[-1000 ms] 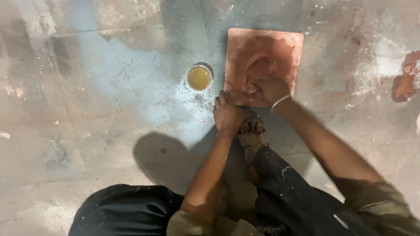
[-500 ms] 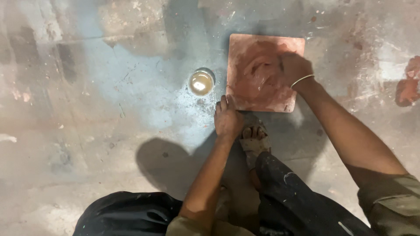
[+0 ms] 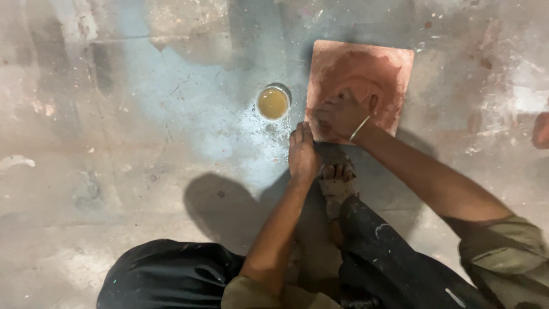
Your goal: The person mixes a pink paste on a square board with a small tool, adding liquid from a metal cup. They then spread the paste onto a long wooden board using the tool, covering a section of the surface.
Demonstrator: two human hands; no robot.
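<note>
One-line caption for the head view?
Crouching person's right hand rubs a reddish square slab; left hand rests on floor.

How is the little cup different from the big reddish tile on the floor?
The cup is small and round; the reddish tile is big, square and flat. The cup holds yellowish liquid; the tile looks wet and smeared. The right hand presses on the tile; nothing touches the cup. Both sit on the dusty floor.

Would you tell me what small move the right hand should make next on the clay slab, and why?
Probably sweep the right hand up across the reddish slab: it presses the near edge, the far part shows uneven smear marks, and the left hand braces on the floor.
</note>
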